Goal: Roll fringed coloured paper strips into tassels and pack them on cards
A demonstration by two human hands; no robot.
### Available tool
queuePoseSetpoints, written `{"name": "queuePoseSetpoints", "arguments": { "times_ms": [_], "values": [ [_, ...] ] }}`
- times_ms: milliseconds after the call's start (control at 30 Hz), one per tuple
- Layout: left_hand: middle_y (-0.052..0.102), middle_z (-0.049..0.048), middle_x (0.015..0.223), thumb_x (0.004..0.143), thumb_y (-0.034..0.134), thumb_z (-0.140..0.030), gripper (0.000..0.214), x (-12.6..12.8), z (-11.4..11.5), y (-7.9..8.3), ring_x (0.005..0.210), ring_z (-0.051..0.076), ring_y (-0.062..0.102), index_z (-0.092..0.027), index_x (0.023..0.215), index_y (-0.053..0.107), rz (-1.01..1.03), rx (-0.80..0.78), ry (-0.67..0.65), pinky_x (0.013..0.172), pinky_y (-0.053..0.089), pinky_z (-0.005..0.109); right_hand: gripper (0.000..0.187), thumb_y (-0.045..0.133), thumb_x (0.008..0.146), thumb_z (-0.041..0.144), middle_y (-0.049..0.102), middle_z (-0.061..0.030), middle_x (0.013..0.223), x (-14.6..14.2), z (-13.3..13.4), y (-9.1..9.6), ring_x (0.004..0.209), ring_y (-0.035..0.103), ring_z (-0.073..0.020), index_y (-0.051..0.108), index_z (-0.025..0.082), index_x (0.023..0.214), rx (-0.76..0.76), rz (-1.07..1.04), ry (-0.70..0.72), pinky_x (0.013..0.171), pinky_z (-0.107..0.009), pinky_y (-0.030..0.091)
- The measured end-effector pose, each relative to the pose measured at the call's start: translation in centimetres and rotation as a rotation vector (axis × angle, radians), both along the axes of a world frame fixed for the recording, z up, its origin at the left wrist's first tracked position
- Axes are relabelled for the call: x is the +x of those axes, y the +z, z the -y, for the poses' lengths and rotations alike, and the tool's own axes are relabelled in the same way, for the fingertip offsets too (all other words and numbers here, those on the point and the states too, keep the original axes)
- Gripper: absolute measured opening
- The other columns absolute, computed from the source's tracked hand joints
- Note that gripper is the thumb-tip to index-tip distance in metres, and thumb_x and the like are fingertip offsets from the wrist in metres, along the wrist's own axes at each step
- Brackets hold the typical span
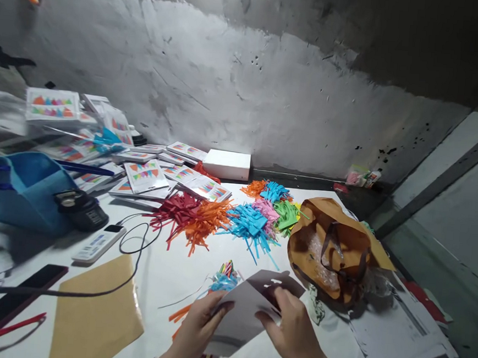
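A folded white card (pixel 238 325) with cut-out hang holes near its top is between my two hands. My left hand (pixel 200 325) pinches its left edge between thumb and fingers. On the right side, my right hand (pixel 293 329) grips the card, its fingertips partly behind the raised flap. Just behind the card lies a small bunch of blue tassel strips (pixel 223 281) with striped pieces at its top. Some orange strips (pixel 179 313) stick out beside my left hand. The inside of the card is mostly hidden.
Red (pixel 179 207), orange (pixel 206 220) and blue tassel bunches (pixel 248 221) lie mid-table. Printed packs (pixel 145 176) are piled at back left, beside a white box (pixel 226 164). A brown bag (pixel 320 251) stands right; a power strip (pixel 99 243) and cable lie left.
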State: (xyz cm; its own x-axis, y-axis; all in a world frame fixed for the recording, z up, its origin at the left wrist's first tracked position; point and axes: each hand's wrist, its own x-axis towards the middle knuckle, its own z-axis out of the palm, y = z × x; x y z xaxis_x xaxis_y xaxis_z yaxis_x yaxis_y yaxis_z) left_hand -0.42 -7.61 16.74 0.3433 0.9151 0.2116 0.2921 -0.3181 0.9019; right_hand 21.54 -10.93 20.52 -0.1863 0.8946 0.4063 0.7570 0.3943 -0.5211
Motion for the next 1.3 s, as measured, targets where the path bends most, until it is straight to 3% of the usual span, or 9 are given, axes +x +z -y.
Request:
{"name": "queuePoseSetpoints", "arguments": {
  "times_ms": [200, 400, 500, 600, 767, 867, 1000, 1133, 1300],
  "values": [
    [0.073, 0.0021, 0.081, 0.092, 0.048, -0.028, 0.02, -0.6, 0.2, 0.1, 0.071, 0.017, 0.067, -0.025, 0.098, 0.067, -0.175, 0.182, -0.189, 0.065, 0.052, 0.022, 0.032, 0.064, 0.072, 0.014, 0.074, 0.0019, 0.094, 1.2, -0.6, 2.1, 0.082, 0.069, -0.0189, 0.072, 0.03, 0.099, -0.467, -0.095, 0.264, 0.069, -0.022, 0.051],
    [0.055, 0.0134, 0.135, 0.082, 0.064, -0.041, 0.066, -0.3, 0.1, -0.5, 0.126, 0.031, 0.049, -0.026, 0.141, 0.038, -0.33, 0.54, 0.03, 0.105, 0.039, 0.049, 0.019, 0.059, 0.081, 0.031, 0.072, 0.005, 0.069, 1.5, -0.9, 2.5, 0.058, 0.063, -0.0128, 0.076, 0.023, 0.081, -0.582, -0.372, 0.429, 0.055, -0.017, 0.047],
    [0.049, 0.0195, 0.139, 0.067, 0.073, -0.056, 0.101, 0.4, 1.0, -0.7, 0.126, 0.036, 0.047, -0.02, 0.147, 0.023, -0.414, 0.478, -0.138, 0.104, 0.039, 0.051, 0.021, 0.056, 0.083, 0.029, 0.074, 0.0017, 0.082, 0.9, -0.4, 3.4, 0.07, 0.065, -0.0146, 0.075, 0.021, 0.086, -0.641, -0.333, 0.444, 0.071, -0.022, 0.05],
    [0.058, 0.0164, 0.13, 0.065, 0.075, -0.055, 0.096, 0.7, 1.7, -0.6, 0.114, 0.032, 0.058, -0.024, 0.144, 0.03, -0.37, 0.343, -0.261, 0.094, 0.049, 0.041, 0.019, 0.057, 0.08, 0.022, 0.074, -0.0009, 0.093, 0.3, 0.3, 3.8, 0.083, 0.065, -0.0166, 0.074, 0.022, 0.089, -0.604, -0.246, 0.463, 0.079, -0.022, 0.048],
    [0.069, 0.0071, 0.112, 0.067, 0.077, -0.04, 0.059, 1.0, 1.4, 0.0, 0.097, 0.027, 0.066, -0.028, 0.121, 0.056, -0.362, 0.212, -0.261, 0.083, 0.053, 0.035, 0.019, 0.06, 0.079, 0.02, 0.073, -0.0037, 0.079, 0.4, 0.9, 3.8, 0.065, 0.065, -0.0161, 0.073, 0.02, 0.092, -0.479, -0.065, 0.345, 0.058, -0.018, 0.047],
    [0.073, 0.0044, 0.098, 0.064, 0.079, -0.036, 0.048, 0.9, 0.7, 0.2, 0.086, 0.026, 0.068, -0.026, 0.108, 0.062, -0.345, 0.189, -0.07, 0.074, 0.055, 0.033, 0.02, 0.055, 0.085, 0.021, 0.073, -0.0047, 0.091, 1.7, 1.3, 3.1, 0.083, 0.066, -0.0188, 0.072, 0.022, 0.095, -0.301, -0.104, 0.244, 0.077, -0.025, 0.049],
    [0.072, 0.001, 0.092, 0.07, 0.073, -0.039, 0.043, 0.4, -0.2, 0.5, 0.077, 0.022, 0.067, -0.024, 0.108, 0.059, -0.206, 0.077, 0.167, 0.066, 0.055, 0.03, 0.043, 0.058, 0.086, 0.033, 0.057, -0.012, 0.13, 2.6, 2.3, -0.9, 0.12, 0.052, -0.0253, 0.053, 0.021, 0.127, 0.078, -0.49, -0.235, 0.102, -0.043, 0.039],
    [0.071, 0.0011, 0.088, 0.068, 0.074, -0.042, 0.048, 1.2, -0.1, 0.3, 0.074, 0.022, 0.065, -0.022, 0.108, 0.059, -0.053, 0.013, 0.207, 0.065, 0.054, 0.03, 0.079, 0.075, 0.068, 0.048, 0.059, -0.0169, 0.126, -0.6, 2.7, -5.4, 0.11, 0.06, -0.0304, 0.045, 0.015, 0.134, -0.124, -0.817, -0.272, 0.09, -0.041, 0.05],
    [0.067, 0.0051, 0.087, 0.078, 0.06, -0.049, 0.039, 2.9, 0.1, -0.5, 0.075, 0.023, 0.062, -0.018, 0.103, 0.059, 0.108, 0.025, 0.171, 0.067, 0.054, 0.033, 0.044, 0.066, 0.077, 0.05, 0.073, -0.0139, 0.09, -3.4, 2.0, -5.2, 0.083, 0.069, -0.0291, 0.07, 0.012, 0.099, -0.324, -1.008, -0.384, 0.071, -0.036, 0.057]
  ]
}}
